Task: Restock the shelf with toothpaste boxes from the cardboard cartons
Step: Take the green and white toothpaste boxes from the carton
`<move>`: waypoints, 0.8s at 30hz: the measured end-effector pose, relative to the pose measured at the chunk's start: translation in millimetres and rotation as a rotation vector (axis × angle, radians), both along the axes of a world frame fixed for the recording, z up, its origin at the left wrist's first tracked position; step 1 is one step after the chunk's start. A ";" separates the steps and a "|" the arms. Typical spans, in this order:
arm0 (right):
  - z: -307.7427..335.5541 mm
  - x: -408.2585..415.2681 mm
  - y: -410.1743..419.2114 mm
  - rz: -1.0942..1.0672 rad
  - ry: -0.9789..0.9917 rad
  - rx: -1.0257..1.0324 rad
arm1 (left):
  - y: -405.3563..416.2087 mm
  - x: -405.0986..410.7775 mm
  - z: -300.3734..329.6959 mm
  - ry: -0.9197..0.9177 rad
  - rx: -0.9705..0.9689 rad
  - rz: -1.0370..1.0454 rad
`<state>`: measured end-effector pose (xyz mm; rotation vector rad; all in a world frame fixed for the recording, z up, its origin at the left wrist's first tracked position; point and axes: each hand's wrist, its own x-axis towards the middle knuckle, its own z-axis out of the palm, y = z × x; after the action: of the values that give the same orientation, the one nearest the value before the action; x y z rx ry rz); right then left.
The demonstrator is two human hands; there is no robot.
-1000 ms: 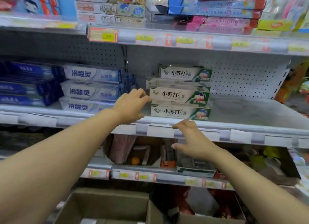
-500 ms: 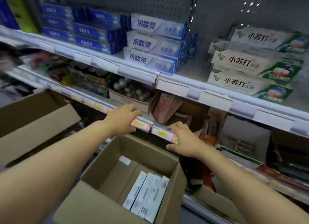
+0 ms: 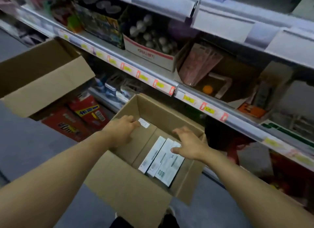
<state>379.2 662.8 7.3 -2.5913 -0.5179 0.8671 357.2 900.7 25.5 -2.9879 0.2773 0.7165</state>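
Both grips, left hand (image 3: pixel 121 131) and right hand (image 3: pixel 188 143), are hovering spread over the cardboard carton (image 3: pixel 129 190); next, pinching the toothpaste boxes (image 3: pixel 162 160).

The right hand (image 3: pixel 190 146) covered the far ends of the toothpaste boxes (image 3: pixel 161 161), whose print was too small to read. The left hand's fingers (image 3: pixel 131 121) were motion-blurred. The frame's left edge cut off the second carton (image 3: pixel 39 78).
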 end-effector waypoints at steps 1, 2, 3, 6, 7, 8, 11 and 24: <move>-8.5 0.2 1.1 -0.020 0.016 0.009 | 0.0 5.4 -10.9 0.009 0.008 -0.026; -17.4 0.4 2.7 -0.041 0.036 0.015 | -0.1 11.3 -21.9 0.022 0.021 -0.061; -26.3 0.4 4.9 -0.064 0.052 0.018 | 0.2 17.3 -33.3 0.037 0.030 -0.094; -53.0 -0.7 13.5 -0.150 0.100 0.003 | 1.9 36.5 -68.2 0.080 0.034 -0.186; -63.1 -1.9 16.9 -0.186 0.116 -0.003 | 2.7 42.8 -81.2 0.104 0.035 -0.229; -73.1 -3.5 20.9 -0.225 0.135 -0.008 | 3.7 48.7 -94.7 0.132 0.036 -0.277; -103.3 -9.8 36.2 -0.333 0.202 -0.023 | 7.2 61.6 -137.7 0.220 0.045 -0.447; -212.2 -37.1 75.5 -0.912 0.192 -0.100 | 2.1 95.3 -312.6 0.184 -0.022 -1.086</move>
<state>342.1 738.3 -205.0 -2.3707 0.7303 0.7792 452.6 902.8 -287.1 -2.2089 1.6919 0.7776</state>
